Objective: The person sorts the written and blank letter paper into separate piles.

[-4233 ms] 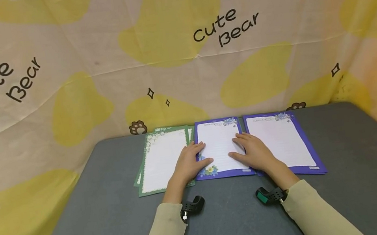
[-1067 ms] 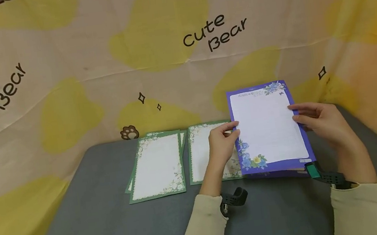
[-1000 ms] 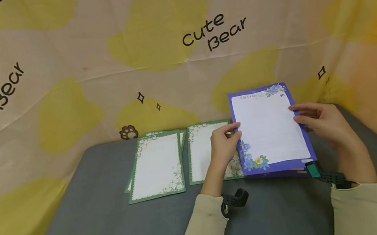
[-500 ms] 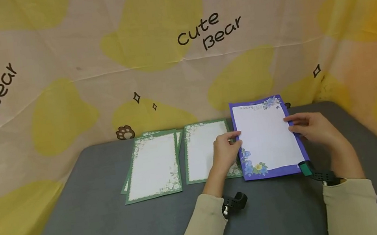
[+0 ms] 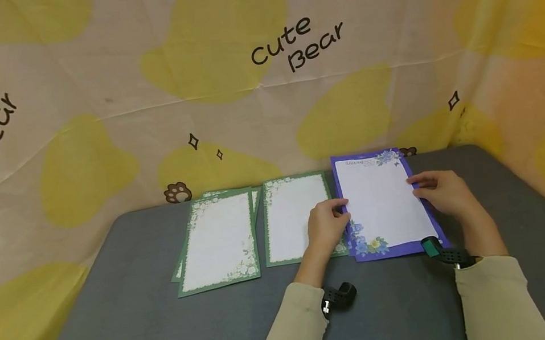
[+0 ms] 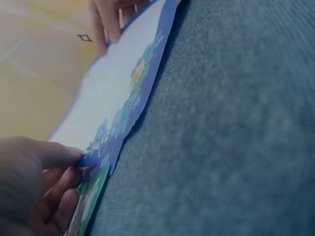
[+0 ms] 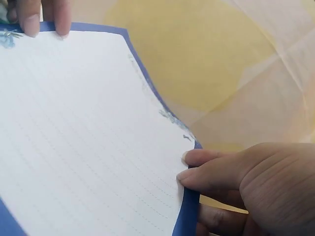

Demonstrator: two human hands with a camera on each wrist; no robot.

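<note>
Between my hands is a sheet of writing paper with a purple border and blue flowers in two corners. My left hand pinches its left edge between thumb and fingers. On the opposite edge my right hand pinches the border, as the right wrist view also shows on the lined paper. The sheet lies over at least one other purple-bordered sheet, whose edge shows at the lower right. Left of it, a green-bordered sheet is partly covered by my left hand.
Further left, another green-bordered sheet overlaps at least one more of its kind. All lie on a grey table. A cloth backdrop printed with yellow patches and "Cute Bear" rises behind the table.
The purple sheet was taken from the middle, uncovering a green one, and carried right. Over the last second both hands have lowered it onto the table at the right, still pinching its edges.
</note>
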